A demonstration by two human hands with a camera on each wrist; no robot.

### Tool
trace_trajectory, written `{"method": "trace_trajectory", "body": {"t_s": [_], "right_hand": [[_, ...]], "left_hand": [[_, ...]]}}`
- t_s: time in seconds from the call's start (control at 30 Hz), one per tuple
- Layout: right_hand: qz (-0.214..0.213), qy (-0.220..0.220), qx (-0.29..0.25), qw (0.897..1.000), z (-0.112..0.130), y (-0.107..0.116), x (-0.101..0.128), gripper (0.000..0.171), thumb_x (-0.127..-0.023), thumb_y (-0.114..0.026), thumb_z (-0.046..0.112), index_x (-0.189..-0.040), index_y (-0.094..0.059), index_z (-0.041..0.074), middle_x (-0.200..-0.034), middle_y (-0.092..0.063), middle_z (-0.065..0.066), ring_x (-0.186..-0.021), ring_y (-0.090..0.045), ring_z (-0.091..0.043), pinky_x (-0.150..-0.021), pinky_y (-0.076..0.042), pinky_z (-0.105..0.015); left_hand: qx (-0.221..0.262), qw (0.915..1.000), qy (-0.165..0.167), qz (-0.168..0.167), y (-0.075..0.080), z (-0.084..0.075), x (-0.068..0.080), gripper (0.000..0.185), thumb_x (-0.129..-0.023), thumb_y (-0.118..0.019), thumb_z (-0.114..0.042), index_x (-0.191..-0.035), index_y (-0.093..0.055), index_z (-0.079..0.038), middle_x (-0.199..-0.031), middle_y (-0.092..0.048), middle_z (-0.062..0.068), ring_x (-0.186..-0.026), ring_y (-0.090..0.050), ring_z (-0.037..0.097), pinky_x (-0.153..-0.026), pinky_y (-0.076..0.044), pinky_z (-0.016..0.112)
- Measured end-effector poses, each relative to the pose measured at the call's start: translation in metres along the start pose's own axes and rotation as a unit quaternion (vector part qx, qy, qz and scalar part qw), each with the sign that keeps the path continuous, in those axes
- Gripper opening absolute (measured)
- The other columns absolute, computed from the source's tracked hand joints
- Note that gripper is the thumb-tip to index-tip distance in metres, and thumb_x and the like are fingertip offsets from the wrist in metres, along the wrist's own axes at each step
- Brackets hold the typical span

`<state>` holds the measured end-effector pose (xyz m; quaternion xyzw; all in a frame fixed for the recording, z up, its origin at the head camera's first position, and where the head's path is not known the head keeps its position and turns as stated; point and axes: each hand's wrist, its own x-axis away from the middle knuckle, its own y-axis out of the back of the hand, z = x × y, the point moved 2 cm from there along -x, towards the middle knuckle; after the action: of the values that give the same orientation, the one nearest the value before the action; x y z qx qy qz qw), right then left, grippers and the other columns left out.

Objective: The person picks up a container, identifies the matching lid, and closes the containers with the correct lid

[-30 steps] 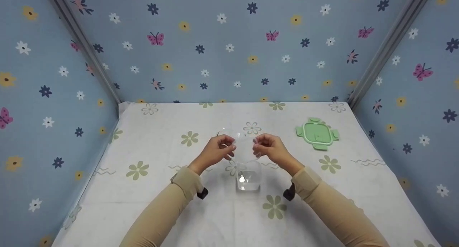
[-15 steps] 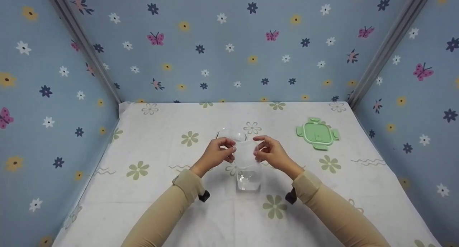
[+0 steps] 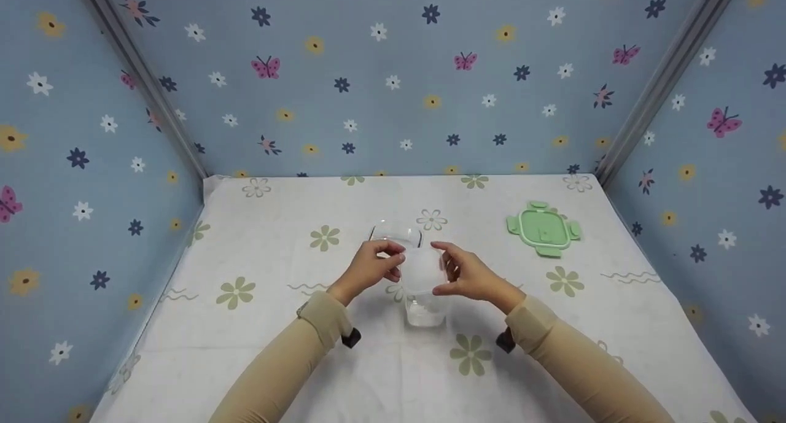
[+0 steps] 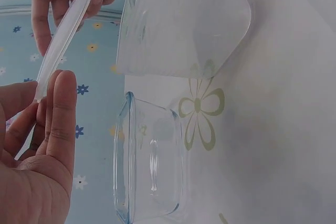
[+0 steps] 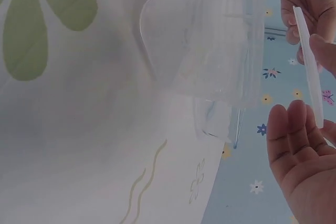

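A translucent whitish square lid (image 3: 422,269) is held up between my two hands, over a clear tall box (image 3: 425,314) on the table. My left hand (image 3: 372,264) pinches the lid's left edge between thumb and fingers. At its right edge, my right hand (image 3: 468,272) spans it, thumb at the near corner and index finger at the far one. Seen edge-on in the left wrist view, the lid (image 4: 64,40) is thin and tilted. The box (image 4: 181,24) stands in front of a clear glass container (image 4: 155,163) with a bluish rim.
A green lid (image 3: 544,229) with side flaps lies at the right of the table. White cloth (image 3: 264,349) with leaf-green flowers covers the tabletop. Blue patterned panels (image 3: 393,97) stand along its back and both sides.
The lid has come slightly nearer and flattened in view, its front edge lower over the box. My right thumb and index finger have spread apart along its right edge. The left hand keeps its pinch.
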<state>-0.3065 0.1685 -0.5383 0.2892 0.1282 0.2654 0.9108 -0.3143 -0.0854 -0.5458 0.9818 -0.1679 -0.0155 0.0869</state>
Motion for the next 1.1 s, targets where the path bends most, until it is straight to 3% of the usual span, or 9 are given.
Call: {"method": "trace_trajectory", "body": {"t_s": [0.13,0.43,0.57,0.67,0.77,0.9,1.1], "right_hand": [[0.014,0.007,0.019,1.000,0.000,-0.001,0.003,0.099,-0.080,-0.097,0.010,-0.161,-0.042,-0.006,-0.098,-0.063,-0.013,-0.078,-0.054,-0.013,-0.069,-0.048,-0.021],[0.017,-0.007,0.030,0.999,-0.004,-0.004,0.008,0.101,-0.078,-0.099,0.014,-0.159,-0.042,-0.008,-0.094,-0.062,-0.004,-0.079,-0.055,-0.017,-0.068,-0.047,-0.021],[0.003,0.003,0.030,1.000,-0.007,-0.005,0.009,0.096,-0.077,-0.099,0.017,-0.154,-0.048,-0.007,-0.093,-0.064,-0.010,-0.079,-0.056,-0.016,-0.068,-0.048,-0.020],[-0.003,0.007,0.032,0.999,-0.009,-0.005,0.010,0.093,-0.076,-0.100,0.020,-0.151,-0.052,-0.006,-0.102,-0.068,-0.018,-0.084,-0.058,-0.016,-0.072,-0.052,-0.025],[-0.007,0.004,0.036,0.999,-0.012,-0.006,0.012,0.092,-0.077,-0.100,0.025,-0.149,-0.054,-0.006,-0.117,-0.069,-0.019,-0.098,-0.061,-0.021,-0.082,-0.059,-0.038],[-0.003,-0.006,0.035,0.999,-0.015,-0.009,0.015,0.094,-0.078,-0.100,0.030,-0.150,-0.053,-0.007,-0.134,-0.067,-0.019,-0.117,-0.063,-0.032,-0.099,-0.058,-0.059],[0.014,-0.025,0.021,0.999,-0.017,-0.013,0.017,0.097,-0.079,-0.099,0.030,-0.152,-0.050,-0.010,-0.147,-0.063,-0.025,-0.129,-0.064,-0.042,-0.110,-0.055,-0.061]], "left_hand": [[-0.005,0.9999,0.010,0.003,-0.003,0.003,0.000,0.027,-0.106,-0.066,-0.004,-0.126,-0.069,0.013,-0.105,-0.070,0.012,-0.070,-0.070,0.010,-0.068,-0.066,0.026],[-0.025,0.9995,0.016,0.010,-0.008,0.008,0.002,0.028,-0.107,-0.065,-0.008,-0.128,-0.070,0.009,-0.109,-0.070,0.014,-0.074,-0.069,0.012,-0.069,-0.066,0.026],[-0.077,0.9966,-0.001,0.029,-0.007,0.006,0.004,0.036,-0.105,-0.071,-0.018,-0.132,-0.070,0.004,-0.115,-0.071,0.017,-0.085,-0.069,0.016,-0.073,-0.064,0.027],[-0.138,0.9888,-0.027,0.048,-0.006,0.006,0.006,0.050,-0.098,-0.081,-0.027,-0.137,-0.068,0.001,-0.125,-0.070,0.019,-0.101,-0.068,0.023,-0.083,-0.060,0.031],[-0.184,0.9790,-0.054,0.068,-0.005,0.007,0.010,0.067,-0.090,-0.089,-0.032,-0.143,-0.064,0.000,-0.132,-0.066,0.018,-0.117,-0.064,0.030,-0.096,-0.058,0.042],[-0.209,0.9718,-0.061,0.092,-0.005,0.012,0.015,0.082,-0.083,-0.095,-0.035,-0.149,-0.059,-0.002,-0.139,-0.062,0.014,-0.131,-0.059,0.036,-0.111,-0.053,0.055],[-0.216,0.9696,-0.052,0.102,-0.008,0.017,0.020,0.087,-0.081,-0.096,-0.036,-0.151,-0.057,-0.002,-0.143,-0.060,0.017,-0.136,-0.057,0.037,-0.117,-0.049,0.056]]}}
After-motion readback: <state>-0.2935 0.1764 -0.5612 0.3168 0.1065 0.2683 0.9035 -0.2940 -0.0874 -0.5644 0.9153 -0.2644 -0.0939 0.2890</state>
